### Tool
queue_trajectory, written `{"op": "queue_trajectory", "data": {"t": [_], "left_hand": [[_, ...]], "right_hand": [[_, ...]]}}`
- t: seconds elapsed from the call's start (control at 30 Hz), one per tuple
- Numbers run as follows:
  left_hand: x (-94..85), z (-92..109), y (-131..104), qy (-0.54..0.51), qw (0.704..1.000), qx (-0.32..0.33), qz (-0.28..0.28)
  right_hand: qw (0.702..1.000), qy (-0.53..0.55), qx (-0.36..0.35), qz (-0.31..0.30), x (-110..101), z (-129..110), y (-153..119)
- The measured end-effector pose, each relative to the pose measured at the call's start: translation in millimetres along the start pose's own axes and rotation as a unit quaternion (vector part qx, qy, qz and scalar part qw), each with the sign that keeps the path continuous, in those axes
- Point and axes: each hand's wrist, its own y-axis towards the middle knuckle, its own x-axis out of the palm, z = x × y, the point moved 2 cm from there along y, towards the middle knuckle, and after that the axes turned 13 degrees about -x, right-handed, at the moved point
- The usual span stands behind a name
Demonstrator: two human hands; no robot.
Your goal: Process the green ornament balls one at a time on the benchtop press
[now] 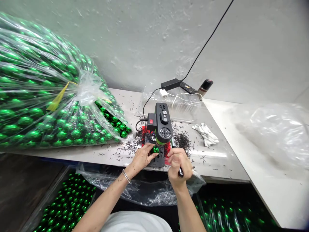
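Observation:
A small black bench drill press (pixel 164 124) stands at the middle of the table, with a red switch on its side. Under its head sits a shiny green ball (pixel 155 149), pinched between the thumb and fingers of my left hand (pixel 143 156). My right hand (pixel 179 165) is wrapped round the press's black-tipped lever (pixel 181 172), to the right of the base. Part of the ball is covered by my fingers, and the drill tip is hidden by the head. Black curly shavings (pixel 182 141) lie heaped around the base.
On the left, a tied clear bag (pixel 89 87) bulges with green balls. Behind the press, a clear plastic tray (pixel 183 112) carries a power adapter (pixel 171 84) and cables. White gloves (pixel 206 134) lie to the right. More green balls (pixel 70 199) fill containers below the table edge.

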Motion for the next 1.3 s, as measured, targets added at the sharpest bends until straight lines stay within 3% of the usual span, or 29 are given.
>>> {"op": "queue_trajectory", "data": {"t": [0.3, 0.4, 0.57, 0.87, 1.0, 1.1, 1.2, 1.3], "left_hand": [[-1.9, -0.4, -0.8, -0.039, 0.999, -0.017, -0.025], [-2.9, 0.4, -0.6, -0.057, 0.997, -0.033, -0.03], [-2.1, 0.1, -0.5, -0.069, 0.996, -0.043, -0.038], [-0.7, -0.8, -0.4, -0.066, 0.997, -0.034, -0.03], [0.1, -0.1, 3.3, -0.079, 0.996, -0.038, -0.021], [-2.3, 1.7, 0.6, -0.099, 0.993, -0.056, -0.009], [-4.5, 1.4, -21.3, -0.124, 0.989, -0.075, 0.013], [-3.7, -3.1, -58.7, -0.134, 0.989, -0.062, 0.026]], "right_hand": [[0.997, -0.019, -0.072, -0.026, 7.0, 19.7, -47.4], [0.997, -0.032, -0.063, -0.012, 10.3, 23.6, -58.2], [0.998, -0.008, -0.056, 0.017, 14.5, 26.5, -66.9], [0.998, -0.012, -0.059, -0.004, 16.2, 27.2, -71.6], [0.997, -0.013, -0.073, -0.016, 11.3, 23.5, -58.8], [0.999, 0.004, -0.037, 0.005, 3.8, 14.7, -29.8], [0.997, 0.034, 0.067, 0.012, -1.7, 5.8, 2.7], [0.993, 0.05, 0.108, 0.011, -2.4, -0.7, 19.6]]}}
